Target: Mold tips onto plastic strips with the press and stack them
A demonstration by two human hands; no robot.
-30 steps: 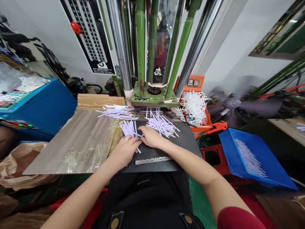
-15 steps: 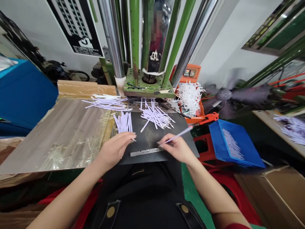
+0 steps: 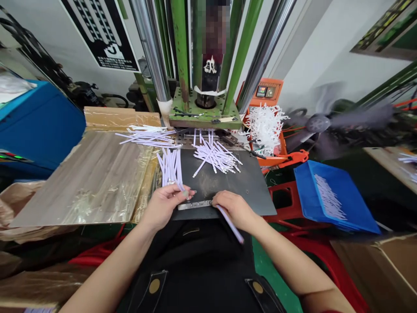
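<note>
My right hand [image 3: 235,209] is closed on a lavender strip [image 3: 232,225], which slants down toward my apron. Its fingertips are at the right end of a slotted metal bar [image 3: 194,204] lying near the front edge of the dark tabletop. My left hand [image 3: 166,203] is pinched just beyond the bar's left end. A lavender strip [image 3: 180,176] runs from the near stack [image 3: 168,165] into its fingers; the end in the pinch is partly hidden. A looser pile of lavender strips with pale tips [image 3: 216,156] lies farther back, right of that stack.
A green press [image 3: 205,119] with steel columns stands behind the dark tabletop [image 3: 257,191]. More strips [image 3: 146,135] lie beside a wood-patterned board [image 3: 97,174]. To the right are an orange machine [image 3: 272,91] heaped with white pieces, a spinning fan [image 3: 317,124] and a blue bin [image 3: 350,198].
The strip in my right hand has swung from pointing up and right to pointing down toward me. My left hand has moved right and now pinches a strip from the near stack.
</note>
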